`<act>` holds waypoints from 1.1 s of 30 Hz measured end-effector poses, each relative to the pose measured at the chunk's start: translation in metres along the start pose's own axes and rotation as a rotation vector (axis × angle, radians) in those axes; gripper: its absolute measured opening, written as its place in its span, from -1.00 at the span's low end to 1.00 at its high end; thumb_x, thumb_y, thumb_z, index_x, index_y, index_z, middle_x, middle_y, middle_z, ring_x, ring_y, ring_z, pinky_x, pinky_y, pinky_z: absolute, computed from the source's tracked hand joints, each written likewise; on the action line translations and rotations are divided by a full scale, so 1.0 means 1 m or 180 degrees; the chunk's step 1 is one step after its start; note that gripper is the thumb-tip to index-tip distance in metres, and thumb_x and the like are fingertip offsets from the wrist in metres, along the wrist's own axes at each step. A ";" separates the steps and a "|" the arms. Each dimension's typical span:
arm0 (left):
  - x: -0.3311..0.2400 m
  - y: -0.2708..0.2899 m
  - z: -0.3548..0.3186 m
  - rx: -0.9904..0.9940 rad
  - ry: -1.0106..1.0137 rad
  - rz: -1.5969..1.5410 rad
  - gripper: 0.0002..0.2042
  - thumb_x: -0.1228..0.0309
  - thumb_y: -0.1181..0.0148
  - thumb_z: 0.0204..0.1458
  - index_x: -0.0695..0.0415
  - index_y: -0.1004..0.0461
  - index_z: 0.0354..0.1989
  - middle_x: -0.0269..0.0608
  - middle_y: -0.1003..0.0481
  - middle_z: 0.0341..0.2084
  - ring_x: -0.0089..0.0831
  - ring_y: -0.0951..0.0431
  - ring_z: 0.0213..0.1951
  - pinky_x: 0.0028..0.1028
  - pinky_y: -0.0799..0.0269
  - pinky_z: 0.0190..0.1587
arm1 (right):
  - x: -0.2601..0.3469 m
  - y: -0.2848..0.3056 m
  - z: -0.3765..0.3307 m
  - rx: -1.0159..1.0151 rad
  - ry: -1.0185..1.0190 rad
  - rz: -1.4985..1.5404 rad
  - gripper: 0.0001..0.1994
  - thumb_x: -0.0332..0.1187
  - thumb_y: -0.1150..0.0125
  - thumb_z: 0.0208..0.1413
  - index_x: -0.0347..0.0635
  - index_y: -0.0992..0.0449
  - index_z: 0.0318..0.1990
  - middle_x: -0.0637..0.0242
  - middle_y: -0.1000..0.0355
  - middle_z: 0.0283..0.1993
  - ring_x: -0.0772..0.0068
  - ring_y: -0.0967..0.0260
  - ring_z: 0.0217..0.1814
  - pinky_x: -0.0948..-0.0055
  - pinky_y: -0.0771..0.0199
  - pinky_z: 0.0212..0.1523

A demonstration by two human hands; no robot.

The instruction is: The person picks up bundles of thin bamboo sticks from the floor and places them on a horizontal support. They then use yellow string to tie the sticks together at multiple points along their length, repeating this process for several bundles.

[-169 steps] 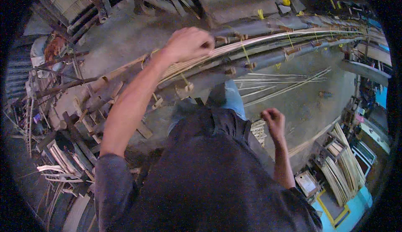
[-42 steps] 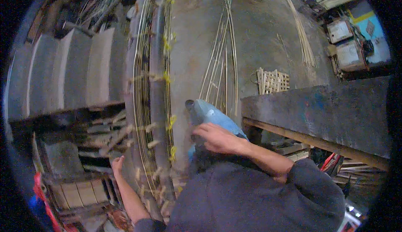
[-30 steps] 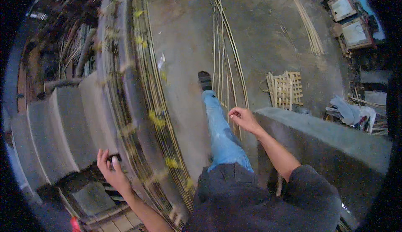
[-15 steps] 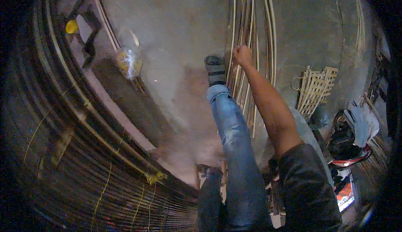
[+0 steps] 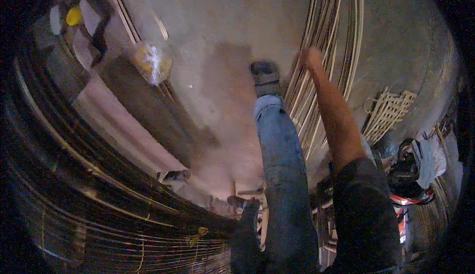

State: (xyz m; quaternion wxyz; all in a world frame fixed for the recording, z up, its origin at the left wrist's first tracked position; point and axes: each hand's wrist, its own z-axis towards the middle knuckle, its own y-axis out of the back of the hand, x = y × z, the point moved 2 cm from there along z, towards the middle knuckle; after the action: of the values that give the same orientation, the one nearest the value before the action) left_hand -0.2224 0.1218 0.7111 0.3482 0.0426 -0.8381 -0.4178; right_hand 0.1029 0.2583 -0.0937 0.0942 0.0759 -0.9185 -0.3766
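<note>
My right arm reaches forward over the floor. At its end my right hand (image 5: 310,58) is closed in a fist at the left side of a bundle of long, thin cane or bamboo strips (image 5: 340,36). Blur hides what, if anything, the fingers hold. The strips lie lengthwise on the floor, pale and brown, running from the top of the view down past my leg. My leg in blue jeans (image 5: 283,145) stretches out left of them, with a dark sandal (image 5: 265,78) on the foot. My left hand is out of view.
A clear plastic bag with yellowish contents (image 5: 152,63) rests on the floor at the left. A woven lattice basket piece (image 5: 391,113) lies at the right, near a dark bag (image 5: 405,170). Long dark poles (image 5: 99,167) tied with yellow cord fill the lower left. A yellow object (image 5: 73,16) sits far left.
The view has turned, so the strips, my right hand and the basket piece appear farther right. My right hand stays closed beside the strips.
</note>
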 end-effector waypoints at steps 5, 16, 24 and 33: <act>0.023 0.020 -0.029 -0.0183 0.0027 -0.0097 -0.47 -0.15 -0.02 0.10 -0.04 -0.39 0.10 0.19 0.07 0.32 0.11 -0.18 0.21 0.07 -0.20 0.16 | -0.052 -0.041 -0.244 0.0331 -0.0526 0.0266 -0.69 -0.22 -0.18 0.09 -0.29 -0.41 -0.15 0.03 -0.45 -0.31 0.06 -0.44 -0.31 0.23 -0.44 -0.25; 0.010 -0.011 -0.199 -0.1586 0.0153 -0.3645 -0.61 -0.02 -0.03 0.13 0.07 -0.43 -0.15 0.13 -0.29 0.06 0.04 -0.32 0.05 -0.07 -0.28 0.07 | 0.063 0.377 -0.510 -0.2293 -0.0145 0.2735 -0.75 -0.21 0.05 0.26 -0.20 -0.36 -0.34 0.34 -0.25 -0.55 0.48 -0.21 -0.48 0.38 -0.28 -0.39; -0.184 -0.088 -0.428 0.0883 -0.0606 -0.6778 -0.59 0.07 0.12 0.23 0.17 -0.41 -0.04 0.05 -0.49 -0.13 -0.15 -0.50 -0.13 -0.22 -0.39 -0.04 | 0.173 0.694 -0.597 -0.2365 0.1367 0.3475 -0.75 -0.25 -0.04 0.18 -0.27 -0.43 -0.14 0.33 -0.49 -0.38 0.41 -0.42 -0.43 0.42 -0.44 -0.38; 0.095 -0.148 -0.543 -0.1543 -0.0002 -0.4962 -0.66 0.16 0.01 0.16 0.22 -0.45 -0.45 -0.11 -0.48 -0.64 -0.25 -0.48 -0.57 -0.26 -0.33 -0.49 | 0.218 0.390 -0.851 -0.1126 0.2840 0.2242 -0.47 -0.21 -0.12 0.18 -0.23 -0.20 0.25 0.14 -0.26 0.23 0.23 -0.23 0.26 0.27 -0.24 0.23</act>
State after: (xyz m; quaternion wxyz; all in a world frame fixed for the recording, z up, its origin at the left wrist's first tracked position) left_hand 0.0097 -0.3721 0.8768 -0.0432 0.5368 -0.4542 -0.7097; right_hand 0.0602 -0.0896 0.8017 0.6015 -0.0993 -0.6834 -0.4017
